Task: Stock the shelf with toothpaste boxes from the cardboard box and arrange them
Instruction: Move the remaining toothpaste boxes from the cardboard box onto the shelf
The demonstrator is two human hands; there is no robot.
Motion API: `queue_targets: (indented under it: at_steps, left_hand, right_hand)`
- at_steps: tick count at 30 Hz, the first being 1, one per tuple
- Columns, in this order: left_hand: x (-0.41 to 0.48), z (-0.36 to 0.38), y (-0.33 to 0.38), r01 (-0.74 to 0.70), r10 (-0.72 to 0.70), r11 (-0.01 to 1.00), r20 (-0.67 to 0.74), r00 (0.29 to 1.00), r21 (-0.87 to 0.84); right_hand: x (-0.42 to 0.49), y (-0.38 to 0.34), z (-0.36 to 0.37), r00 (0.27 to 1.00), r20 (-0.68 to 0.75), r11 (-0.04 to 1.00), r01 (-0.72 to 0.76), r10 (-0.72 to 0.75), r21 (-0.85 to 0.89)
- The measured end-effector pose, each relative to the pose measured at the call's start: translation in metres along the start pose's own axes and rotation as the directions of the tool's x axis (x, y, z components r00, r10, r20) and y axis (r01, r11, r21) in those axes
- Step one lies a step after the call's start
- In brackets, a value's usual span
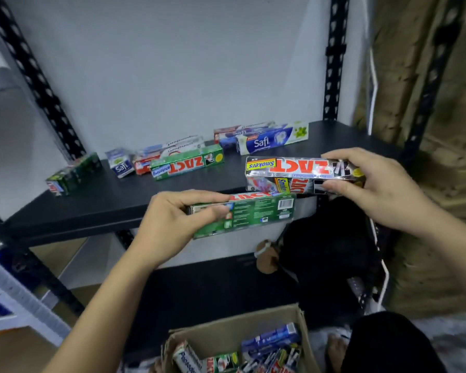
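The cardboard box (pixel 234 320) sits nearest, low in view, with more toothpaste boxes lying loose inside it. Above it, the left hand (pixel 172 224) holds a green box (pixel 256 211) by its left end. Its fingers (pixel 199 196) are curled over the top edge and the thumb presses the near face, so most of the length juts out free to the right.

The right hand (pixel 382 189) grips two silver boxes (pixel 299 168), stacked one on the other, at their right end. Fingers lie along the far top edge and the thumb across the near side, with the rest sticking out leftward over the front of the shelf (pixel 119 200).

These cartons look light and stiff along their length, but the thin card would likely dent under a hard pinch. The glossy silver pair may slide apart, so a hold across both long edges seems safest. Further back on the shelf, a green Zact box (pixel 186 165) and a Safi box (pixel 269 142) lie among others.
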State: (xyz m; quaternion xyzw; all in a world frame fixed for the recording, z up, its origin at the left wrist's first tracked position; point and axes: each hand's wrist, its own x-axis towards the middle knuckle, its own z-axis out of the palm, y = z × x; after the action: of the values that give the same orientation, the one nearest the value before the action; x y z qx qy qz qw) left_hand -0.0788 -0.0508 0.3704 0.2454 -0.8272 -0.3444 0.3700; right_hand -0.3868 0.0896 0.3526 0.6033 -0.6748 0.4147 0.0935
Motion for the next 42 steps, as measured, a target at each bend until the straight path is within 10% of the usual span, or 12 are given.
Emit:
queue_targets:
  at_steps: [15,22,36,42]
  left_hand:
    - [0.106,0.042,-0.004,-0.126,0.150,0.987,-0.268,0.952,0.104]
    - [0.143,0.074,-0.047,-0.111,0.156,0.957,-0.154,0.976,0.266]
    - [0.181,0.089,-0.048,0.036,-0.033,0.999,0.104,0.994,-0.019]
    - [0.195,0.095,-0.059,-0.039,0.042,0.995,-0.026,0.999,0.088]
  right_hand:
    - [0.066,0.066,-0.008,0.919,-0.125,0.804,-0.389,0.375,-0.449]
    - [0.078,0.058,0.018,0.890,-0.254,0.666,-0.453,0.379,-0.593]
    - [0.057,0.063,0.019,0.916,-0.291,0.863,-0.369,0.276,-0.344]
    - [0.087,0.077,0.020,0.915,-0.180,0.894,-0.393,0.360,-0.213]
